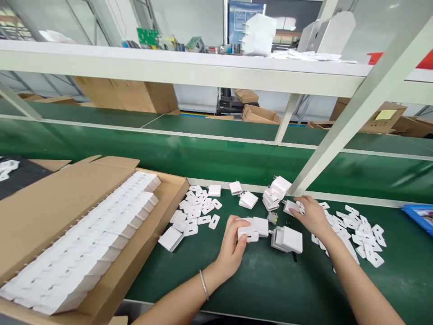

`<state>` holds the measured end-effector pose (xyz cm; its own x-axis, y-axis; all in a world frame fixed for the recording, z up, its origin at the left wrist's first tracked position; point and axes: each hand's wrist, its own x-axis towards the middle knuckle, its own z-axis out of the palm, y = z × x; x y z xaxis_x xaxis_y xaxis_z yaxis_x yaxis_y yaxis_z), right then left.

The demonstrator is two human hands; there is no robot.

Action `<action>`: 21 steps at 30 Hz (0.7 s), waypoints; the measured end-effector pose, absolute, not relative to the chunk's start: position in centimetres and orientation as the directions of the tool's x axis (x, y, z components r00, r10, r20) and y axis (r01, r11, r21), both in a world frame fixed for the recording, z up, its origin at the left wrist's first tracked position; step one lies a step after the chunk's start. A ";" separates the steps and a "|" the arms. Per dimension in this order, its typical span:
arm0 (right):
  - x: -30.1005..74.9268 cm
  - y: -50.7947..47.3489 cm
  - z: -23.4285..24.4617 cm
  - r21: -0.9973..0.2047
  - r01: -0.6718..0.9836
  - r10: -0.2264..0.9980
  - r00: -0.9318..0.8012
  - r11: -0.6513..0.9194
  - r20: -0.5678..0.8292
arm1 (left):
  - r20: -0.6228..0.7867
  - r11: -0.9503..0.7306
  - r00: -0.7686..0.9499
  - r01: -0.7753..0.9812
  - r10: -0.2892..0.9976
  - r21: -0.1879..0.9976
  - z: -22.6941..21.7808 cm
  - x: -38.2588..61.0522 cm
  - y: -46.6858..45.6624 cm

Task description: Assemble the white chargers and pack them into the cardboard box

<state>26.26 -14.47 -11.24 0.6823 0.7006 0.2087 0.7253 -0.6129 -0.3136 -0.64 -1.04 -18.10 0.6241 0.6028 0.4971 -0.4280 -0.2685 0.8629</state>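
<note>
My left hand [232, 248], a bracelet at its wrist, is closed around a white charger piece with a slotted face [248, 232]. Against it sits another white charger block [260, 226]; whether the hand grips both I cannot tell. Farther back, my right hand [313, 217] has its fingers closed on a white plug charger [290, 207], prongs to the left, with small white plates by the fingertips. Between the hands lie stacked white chargers [287, 239] and a small bare metal-and-yellow part [272, 217]. Behind these is a heap of chargers [276, 193].
Slotted white plates lie in a left pile [194, 210] and a right pile [365, 234] on the green bench [257, 284]. A cardboard box [176, 185] holding rows of white chargers stands left. A slanted post [348, 117] rises behind my right hand. A blue tray [417, 216] sits far right.
</note>
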 end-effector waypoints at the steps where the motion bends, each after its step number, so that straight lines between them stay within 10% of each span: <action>1: 24.9 -14.9 -10.3 -0.355 0.745 0.688 0.663 -0.565 0.297 | 0.488 -0.255 0.632 -0.426 0.602 0.868 -18.1 -0.6 -1.0; 4: 18.8 -16.4 -7.9 -0.519 0.780 0.614 0.609 -0.350 0.502 | 0.474 -0.173 0.660 -0.469 0.583 0.866 -17.9 -0.6 -1.3; 10: 8.3 -15.9 -9.1 -0.637 0.743 0.855 0.452 -0.203 0.255 | 0.606 -0.295 0.591 -0.542 0.532 0.787 -17.6 -1.5 -2.1; 21: 6.1 -13.4 -13.6 -0.931 0.365 0.727 0.636 0.010 0.257 | 0.635 -0.360 0.622 -0.524 0.458 0.772 -16.4 -1.9 -1.3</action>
